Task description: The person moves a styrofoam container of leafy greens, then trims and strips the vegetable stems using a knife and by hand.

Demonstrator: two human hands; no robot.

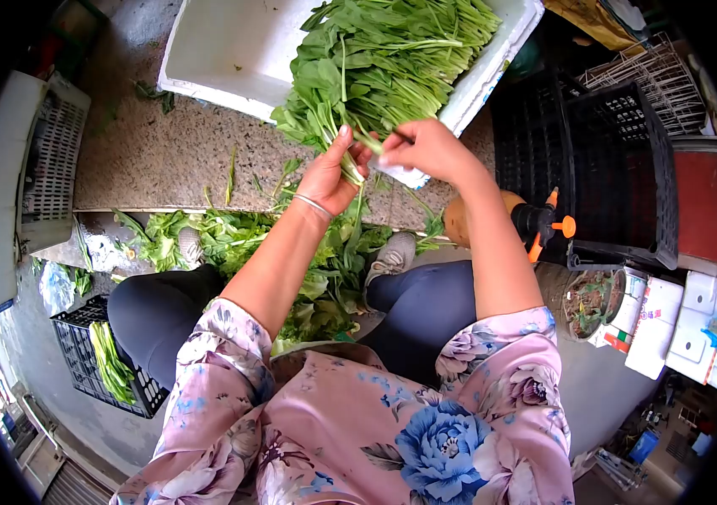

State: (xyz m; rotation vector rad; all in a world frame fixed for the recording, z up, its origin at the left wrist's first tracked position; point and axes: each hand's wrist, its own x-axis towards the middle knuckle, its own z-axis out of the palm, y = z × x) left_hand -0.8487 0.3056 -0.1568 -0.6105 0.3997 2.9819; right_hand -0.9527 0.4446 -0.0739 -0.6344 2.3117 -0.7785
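My left hand (330, 180) is closed around the pale stems of a small bunch of leafy greens (321, 109), whose leaves point up toward the box. Just to its right, my right hand (436, 155) is pinched shut, fingertips by a green stem (368, 141) between the hands. A thin dark thing (403, 135) shows at my right fingers, blurred, so its kind is unclear. Behind both hands, a large heap of leafy greens (400, 59) fills the right side of a white foam box (213, 94).
Loose leaves (245, 240) pile around my shoes below the stone ledge (156, 168). At right stand a spray bottle (535, 225) with orange parts and black crates (619, 168). On the left, a black basket (72, 362) holds green stalks (110, 362).
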